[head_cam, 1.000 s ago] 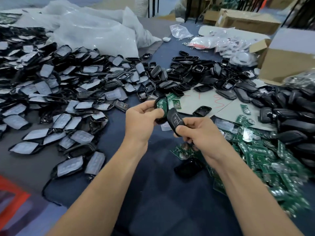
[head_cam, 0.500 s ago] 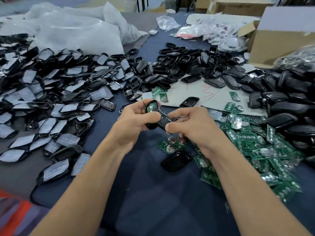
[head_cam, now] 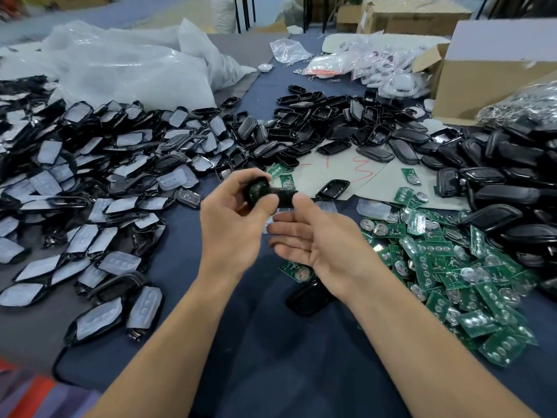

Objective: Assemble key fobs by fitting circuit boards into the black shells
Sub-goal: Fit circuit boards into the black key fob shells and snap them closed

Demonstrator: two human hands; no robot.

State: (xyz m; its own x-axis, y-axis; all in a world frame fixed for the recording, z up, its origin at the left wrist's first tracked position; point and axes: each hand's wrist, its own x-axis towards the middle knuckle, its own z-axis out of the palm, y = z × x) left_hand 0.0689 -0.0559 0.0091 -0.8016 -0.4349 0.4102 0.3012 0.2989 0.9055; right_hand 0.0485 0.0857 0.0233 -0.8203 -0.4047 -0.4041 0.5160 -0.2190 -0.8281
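My left hand [head_cam: 232, 224] grips a black key fob shell [head_cam: 271, 193] above the blue table cover; motion blur hides whether a board sits inside. My right hand [head_cam: 319, 242] hovers just right of it, palm up with fingers straight, and its thumb is at the shell's right end. Green circuit boards [head_cam: 446, 260] lie in a heap to the right. One black shell [head_cam: 307, 297] rests on the cloth under my right wrist, and another empty shell [head_cam: 333, 188] lies beyond my hands.
Shells with white button pads [head_cam: 75, 182] cover the left side. Empty black shells [head_cam: 346, 128] are piled at the back and along the right edge. Plastic bags [head_cam: 120, 70] and a cardboard box [head_cam: 482, 76] stand at the far side.
Both hands were gripping the two fob halves together. Now my right hand has let go and opened, while my left hand keeps hold of the fob.
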